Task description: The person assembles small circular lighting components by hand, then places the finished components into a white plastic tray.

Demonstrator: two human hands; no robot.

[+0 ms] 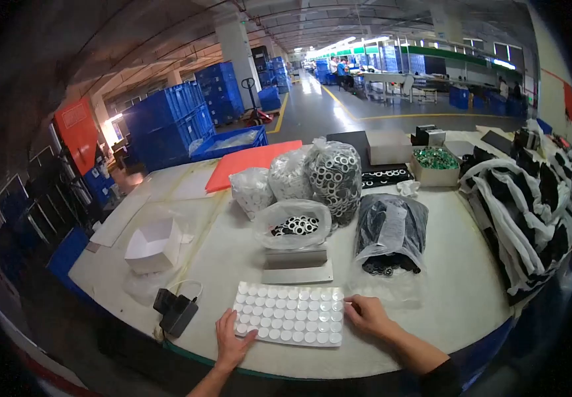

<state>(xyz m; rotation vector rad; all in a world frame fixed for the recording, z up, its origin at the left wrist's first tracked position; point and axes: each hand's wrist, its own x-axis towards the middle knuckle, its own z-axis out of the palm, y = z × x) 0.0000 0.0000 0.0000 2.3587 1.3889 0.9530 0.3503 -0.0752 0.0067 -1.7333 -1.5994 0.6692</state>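
A white rectangular sheet bearing rows of round white discs lies flat near the table's front edge. My left hand rests at its lower left corner, fingers stretched along the left side and thumb apart on the front edge. At the upper part of the right edge is my right hand, its fingers curled together; whatever they pinch is hidden. Beyond the sheet stands a grey metal block on a flat base. Behind it, an open plastic-lined container holds black and white rings.
Clear bags of rings stand behind the container. To the right lies an open grey bag of black parts, then a heap of black and white fabric-like strips. A white open box and a black power adapter sit left.
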